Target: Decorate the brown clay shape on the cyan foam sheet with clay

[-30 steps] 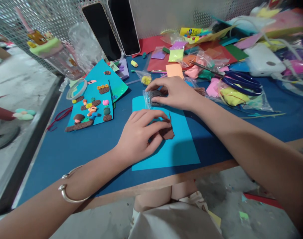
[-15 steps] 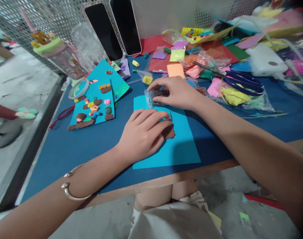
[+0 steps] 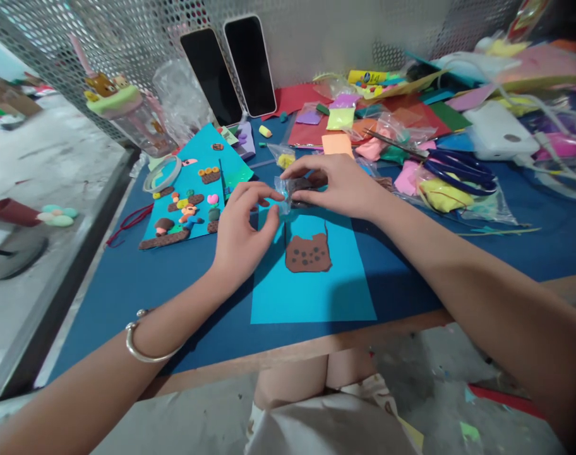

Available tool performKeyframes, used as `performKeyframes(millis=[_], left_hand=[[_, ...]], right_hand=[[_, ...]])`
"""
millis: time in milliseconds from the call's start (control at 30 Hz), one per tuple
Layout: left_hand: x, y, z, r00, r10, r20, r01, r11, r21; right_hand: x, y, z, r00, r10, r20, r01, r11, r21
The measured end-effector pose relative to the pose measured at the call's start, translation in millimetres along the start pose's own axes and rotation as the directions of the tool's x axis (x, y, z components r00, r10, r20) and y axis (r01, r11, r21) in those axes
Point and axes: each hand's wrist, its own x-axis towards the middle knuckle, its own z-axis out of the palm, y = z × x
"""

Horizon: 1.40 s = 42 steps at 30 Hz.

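My right hand (image 3: 338, 184) pinches a small clear bag of dark clay (image 3: 300, 186) above the top part of a bright blue sheet (image 3: 311, 300). My left hand (image 3: 250, 224) is raised at the bag's left end, thumb and fingers curved but apart. Its fingertips are very near the plastic; whether they touch it I cannot tell. Below both hands, a flat brown clay shape (image 3: 309, 253) with dark dots lies on the sheet. Thin dark lines rise from its two sides.
To the left lies a blue card (image 3: 174, 218) with clay figures, a tape roll (image 3: 162, 174) on its edge. Two phones (image 3: 251, 66) lean on the mesh wall beside a lidded cup (image 3: 131, 117). Scissors (image 3: 458, 170), clay bags (image 3: 444, 193) and a white device (image 3: 501, 123) crowd the right.
My left hand has lifted off the brown clay shape and moved up and left to the bag, uncovering the dotted shape. My right hand keeps its hold on the bag. The view has shifted slightly.
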Motion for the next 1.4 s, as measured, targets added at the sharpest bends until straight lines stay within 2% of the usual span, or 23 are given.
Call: performKeyframes(millis=[100, 233, 300, 433, 767, 933, 1100, 1267, 1400], left_hand=[[3, -10, 3.4, 0.996, -0.087, 0.033, 0.090, 0.991, -0.103], [3, -13, 6.7, 0.981, -0.189, -0.049, 0.172, 0.956, -0.239], [3, -14, 6.1, 0.976, -0.208, -0.068, 0.188, 0.957, -0.220], [3, -15, 2.9, 0.980, -0.194, -0.034, 0.187, 0.971, -0.149], [2, -18, 2.4, 0.979, -0.199, -0.047, 0.187, 0.964, -0.188], [3, -18, 2.8, 0.978, -0.192, -0.081, 0.172, 0.963, -0.207], [3, -13, 4.7, 0.978, -0.197, -0.068, 0.179, 0.960, -0.215], [2, -9, 3.7, 0.963, -0.236, -0.127, 0.193, 0.941, -0.279], [-2, -6, 2.5, 0.980, -0.164, -0.112, 0.118, 0.936, -0.331]], right_hand=[[-1, -5, 1, 1.000, -0.018, 0.023, 0.018, 1.000, -0.005], [-2, -9, 3, 0.999, -0.027, 0.029, 0.025, 0.999, 0.045], [-3, -11, 3, 1.000, -0.021, 0.012, 0.020, 0.998, 0.064], [-4, -12, 5, 0.999, -0.050, -0.001, 0.050, 0.995, 0.081], [-5, -15, 5, 0.995, -0.101, 0.009, 0.100, 0.992, 0.076], [-5, -16, 4, 0.995, -0.090, 0.038, 0.086, 0.991, 0.100], [-4, -16, 3, 0.998, -0.053, 0.036, 0.048, 0.992, 0.120], [-2, -9, -3, 0.999, -0.006, -0.041, 0.009, 0.997, 0.083], [0, -1, -8, 0.991, 0.049, -0.127, -0.044, 0.998, 0.041]])
